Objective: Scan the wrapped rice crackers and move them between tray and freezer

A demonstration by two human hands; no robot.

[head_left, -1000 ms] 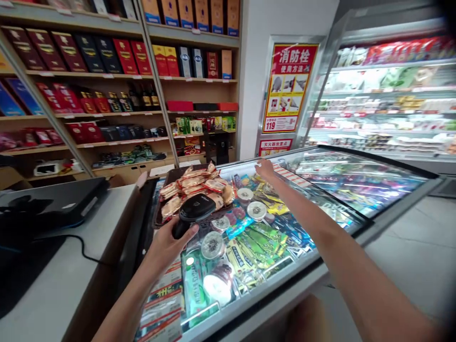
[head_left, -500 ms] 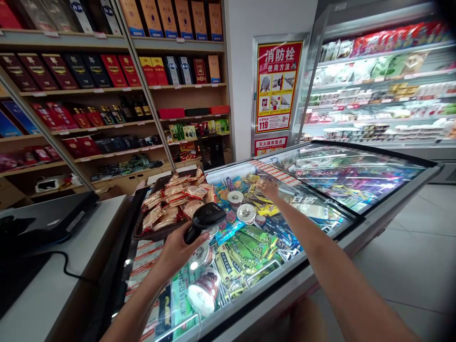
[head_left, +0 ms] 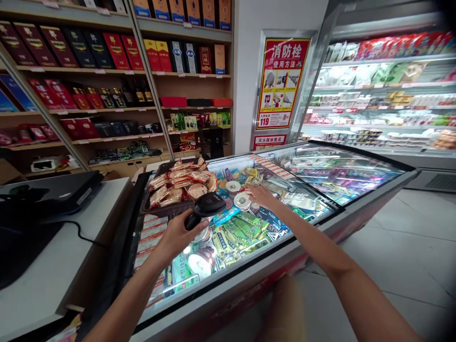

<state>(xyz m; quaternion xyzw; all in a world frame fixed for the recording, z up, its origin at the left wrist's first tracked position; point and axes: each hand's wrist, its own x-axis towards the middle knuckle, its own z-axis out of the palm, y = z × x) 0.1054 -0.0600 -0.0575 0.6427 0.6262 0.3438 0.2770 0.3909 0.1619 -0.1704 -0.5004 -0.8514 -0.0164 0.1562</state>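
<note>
Back left we note tall wooden shelving [head_left: 194, 85], rows of boxed goods in maroon, navy, red and orange. Back right, a lit refrigerated display case [head_left: 377, 18], its shelves packed with bagged and boxed goods. Before us, running away to the right, a glass-topped chest freezer [head_left: 245, 275]. Left of it, a pale counter [head_left: 107, 194] bearing a flat black device [head_left: 53, 185] with a cable. On the wall between shelving and display case, a red and yellow poster [head_left: 282, 84]; we read 119 on it.

At the freezer's left end we see a dark tray [head_left: 167, 210], heaped with wrapped bread rounds [head_left: 180, 183].

Left hand [head_left: 178, 235]: wrapped round the handle of a black handheld scanner [head_left: 209, 204]. The scanner is above the freezer's left part, just in front of the tray, head to the right.

Right hand [head_left: 259, 194]: reached out over the freezer's contents, fingers bent, beside a white-lidded cup [head_left: 242, 200]. We cannot tell whether it grasps or touches anything.

Smaller stock below: green packets [head_left: 245, 225] between the hands, on our side; a blue packet [head_left: 226, 216] just past the scanner; nearer us, a tipped cup [head_left: 200, 266], pale end towards us.
</note>
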